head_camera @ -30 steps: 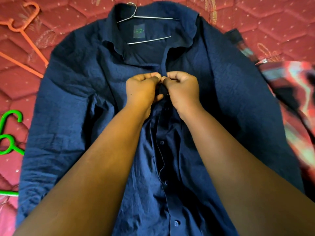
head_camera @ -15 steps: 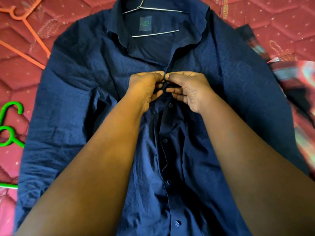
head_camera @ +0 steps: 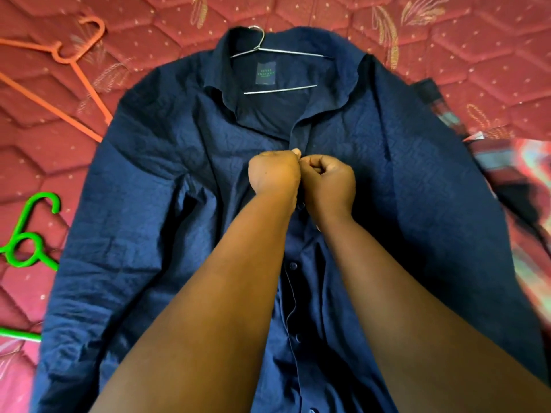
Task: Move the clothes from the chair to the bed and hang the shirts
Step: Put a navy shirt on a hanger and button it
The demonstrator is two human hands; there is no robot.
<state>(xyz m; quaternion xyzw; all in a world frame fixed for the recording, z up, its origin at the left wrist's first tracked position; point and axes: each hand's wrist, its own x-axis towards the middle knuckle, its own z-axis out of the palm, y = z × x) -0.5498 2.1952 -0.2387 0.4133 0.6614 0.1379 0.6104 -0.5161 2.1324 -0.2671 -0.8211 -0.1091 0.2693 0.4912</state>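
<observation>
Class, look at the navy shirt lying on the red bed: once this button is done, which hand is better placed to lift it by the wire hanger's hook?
Probably the left hand: the silver wire hanger's hook sits slightly to its side, though the right hand is nearly as close.

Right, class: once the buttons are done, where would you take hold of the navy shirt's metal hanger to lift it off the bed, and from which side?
Probably the hook of the metal hanger. It sticks out bare past the collar of the navy shirt, while the hanger's shoulders are hidden inside the cloth. Come from the far side, above the collar, and curl the fingers under it.
</observation>
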